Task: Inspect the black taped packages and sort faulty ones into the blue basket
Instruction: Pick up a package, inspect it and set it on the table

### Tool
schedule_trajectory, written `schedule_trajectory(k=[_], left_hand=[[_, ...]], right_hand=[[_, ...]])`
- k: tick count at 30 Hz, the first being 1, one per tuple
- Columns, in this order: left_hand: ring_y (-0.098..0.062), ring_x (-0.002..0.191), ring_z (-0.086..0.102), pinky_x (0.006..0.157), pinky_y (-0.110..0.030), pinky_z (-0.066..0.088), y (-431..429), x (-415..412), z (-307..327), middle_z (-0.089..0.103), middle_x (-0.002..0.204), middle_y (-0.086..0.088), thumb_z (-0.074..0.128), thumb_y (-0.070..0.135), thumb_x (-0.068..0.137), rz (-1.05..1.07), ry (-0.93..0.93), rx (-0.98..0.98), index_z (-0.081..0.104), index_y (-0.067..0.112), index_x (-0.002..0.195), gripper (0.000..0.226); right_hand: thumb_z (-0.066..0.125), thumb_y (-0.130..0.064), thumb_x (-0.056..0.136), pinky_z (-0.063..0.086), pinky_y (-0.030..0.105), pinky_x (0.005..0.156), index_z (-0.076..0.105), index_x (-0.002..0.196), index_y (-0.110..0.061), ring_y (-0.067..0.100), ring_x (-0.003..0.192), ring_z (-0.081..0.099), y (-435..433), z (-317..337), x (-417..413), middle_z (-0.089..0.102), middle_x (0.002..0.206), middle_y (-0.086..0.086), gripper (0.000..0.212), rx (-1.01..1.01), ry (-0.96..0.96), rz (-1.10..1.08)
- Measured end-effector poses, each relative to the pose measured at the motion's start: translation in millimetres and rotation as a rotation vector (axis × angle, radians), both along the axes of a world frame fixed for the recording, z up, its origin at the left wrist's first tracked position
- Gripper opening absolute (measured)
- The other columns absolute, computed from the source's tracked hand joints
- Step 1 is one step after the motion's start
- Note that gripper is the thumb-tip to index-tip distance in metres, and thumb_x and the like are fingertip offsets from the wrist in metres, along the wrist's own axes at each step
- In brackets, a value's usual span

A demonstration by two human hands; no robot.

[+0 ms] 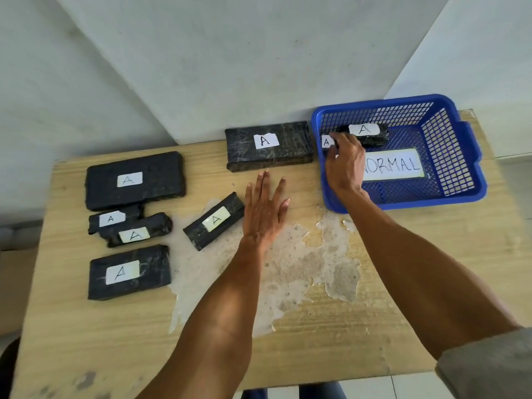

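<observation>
A blue basket (460, 156) stands at the table's back right, with a white label reading "NORMAL" partly visible on its floor. My right hand (344, 165) reaches inside it and grips a small black taped package (326, 142) near the basket's left wall. Another black package (371, 133) lies in the basket behind it. My left hand (264, 208) rests flat on the table with straight fingers, holding nothing. A large package (290, 146) lies just beyond its fingertips, and a slim one (214, 220) lies to its left.
Several more black packages marked "A" sit at the table's left: a large one (135, 180), two small overlapping ones (135, 230) and a medium one (129, 272). The wooden table (288, 341) has a patch of peeled veneer in the middle. A white wall rises behind.
</observation>
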State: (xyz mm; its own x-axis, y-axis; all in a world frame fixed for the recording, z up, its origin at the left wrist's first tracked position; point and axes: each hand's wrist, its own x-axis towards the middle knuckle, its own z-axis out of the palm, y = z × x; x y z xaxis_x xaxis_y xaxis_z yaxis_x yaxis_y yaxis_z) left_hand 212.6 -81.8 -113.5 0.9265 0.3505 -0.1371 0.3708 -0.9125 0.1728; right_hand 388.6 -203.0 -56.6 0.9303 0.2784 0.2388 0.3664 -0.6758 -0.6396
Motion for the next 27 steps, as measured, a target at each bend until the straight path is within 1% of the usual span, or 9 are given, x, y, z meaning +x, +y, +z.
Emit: schedule_trajectory(k=[4,6,8,10,12,14,17,23,27], left_hand=[[-0.032,0.154,0.001,0.121,-0.050,-0.005,27,-52,16,0.003,0.166,-0.016,0.026,0.050,0.105,0.166,-0.034,0.094,0.010,0.029,0.159,0.060],[-0.032,0.154,-0.001,0.122,-0.052,-0.003,39,-80,17,0.002,0.167,-0.016,0.029,0.050,0.104,0.313,-0.028,0.075,0.013,0.030,0.158,0.060],[-0.032,0.154,-0.002,0.123,-0.054,0.005,49,-107,17,0.002,0.167,-0.016,0.029,0.051,0.104,0.443,0.009,0.010,0.016,0.033,0.158,0.059],[-0.033,0.154,0.001,0.121,-0.054,0.017,56,-130,18,0.003,0.167,-0.017,0.033,0.052,0.103,0.498,0.027,-0.100,0.018,0.037,0.158,0.059],[-0.034,0.153,0.008,0.116,-0.052,0.031,60,-145,20,0.003,0.167,-0.015,0.038,0.052,0.103,0.476,0.013,-0.174,0.020,0.039,0.157,0.059],[-0.033,0.152,0.010,0.110,-0.050,0.039,64,-158,23,-0.001,0.167,-0.015,0.044,0.049,0.102,0.446,-0.022,-0.215,0.024,0.039,0.156,0.058],[-0.032,0.153,0.007,0.113,-0.044,0.037,68,-168,26,-0.005,0.166,-0.015,0.056,0.037,0.100,0.434,-0.096,-0.328,0.035,0.036,0.153,0.057],[-0.029,0.154,0.005,0.123,-0.044,0.021,64,-187,29,-0.010,0.167,-0.009,0.071,0.026,0.092,0.281,-0.125,-0.522,0.050,0.032,0.146,0.058],[-0.029,0.154,-0.003,0.123,-0.045,0.021,42,-202,27,-0.017,0.165,-0.012,0.077,0.026,0.086,0.388,-0.282,-0.543,0.037,0.025,0.154,0.079]], right_hand=[[0.050,0.007,0.087,0.047,0.028,0.065,0.069,0.113,-0.004,0.031,0.097,0.062,16,17,-51,0.070,0.110,0.014,0.033,0.006,-0.211,0.071],[0.049,0.009,0.083,0.049,0.029,0.064,0.070,0.110,-0.003,0.031,0.095,0.062,23,8,-84,0.071,0.107,0.013,0.036,-0.016,-0.289,0.202],[0.050,0.008,0.082,0.056,0.039,0.070,0.069,0.114,-0.003,0.035,0.101,0.061,29,-14,-121,0.069,0.112,0.016,0.039,-0.062,-0.211,0.323],[0.056,0.000,0.089,0.056,0.052,0.083,0.063,0.128,-0.005,0.040,0.117,0.055,33,-36,-157,0.062,0.129,0.020,0.040,-0.170,0.030,0.342],[0.056,-0.014,0.097,0.043,0.057,0.106,0.052,0.141,-0.009,0.041,0.139,0.038,37,-51,-184,0.044,0.150,0.022,0.045,-0.300,0.244,0.317],[0.052,-0.023,0.100,0.023,0.051,0.121,0.044,0.149,-0.014,0.037,0.151,0.018,39,-56,-203,0.024,0.162,0.019,0.050,-0.399,0.300,0.320],[0.046,-0.024,0.103,0.014,0.047,0.123,0.041,0.151,-0.019,0.032,0.154,0.010,41,-55,-220,0.017,0.166,0.014,0.049,-0.396,0.331,0.314],[0.028,-0.039,0.107,0.023,0.050,0.121,0.051,0.143,-0.016,0.033,0.150,0.025,42,-44,-243,0.034,0.159,0.016,0.049,-0.256,0.429,0.240],[0.033,-0.047,0.105,0.026,0.050,0.121,0.048,0.144,-0.013,0.033,0.150,0.026,35,-46,-269,0.033,0.160,0.016,0.053,-0.302,0.414,0.242]])
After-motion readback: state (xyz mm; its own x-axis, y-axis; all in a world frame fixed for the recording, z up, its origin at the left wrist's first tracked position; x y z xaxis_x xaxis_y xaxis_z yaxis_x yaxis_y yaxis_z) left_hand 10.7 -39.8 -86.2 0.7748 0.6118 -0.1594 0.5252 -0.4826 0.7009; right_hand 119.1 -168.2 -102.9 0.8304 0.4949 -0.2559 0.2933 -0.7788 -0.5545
